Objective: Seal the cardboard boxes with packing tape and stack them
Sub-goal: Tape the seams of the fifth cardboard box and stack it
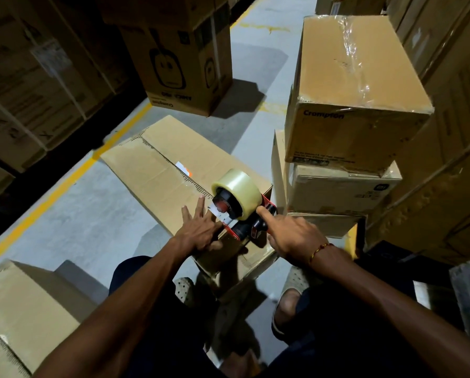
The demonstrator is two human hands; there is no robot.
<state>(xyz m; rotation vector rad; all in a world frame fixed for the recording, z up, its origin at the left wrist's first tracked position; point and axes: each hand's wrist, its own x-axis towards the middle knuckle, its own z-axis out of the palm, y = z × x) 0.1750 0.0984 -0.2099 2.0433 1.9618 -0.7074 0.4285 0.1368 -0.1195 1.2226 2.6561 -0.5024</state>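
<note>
A long cardboard box (162, 165) lies on the floor before me, its top flaps meeting along a centre seam. A red and black tape dispenser (242, 211) with a roll of clear tape sits at the box's near end. My right hand (291, 236) grips the dispenser's handle, index finger stretched along its side. My left hand (201, 227) presses flat on the box top beside the dispenser's front, fingers straight and spread, by the loose tape end.
A stack of sealed boxes (348, 99) stands close on the right. A printed box (179, 69) stands behind, and another box (26, 304) sits at the near left. Shelved cartons (31, 85) line the left past a yellow floor line (64, 184).
</note>
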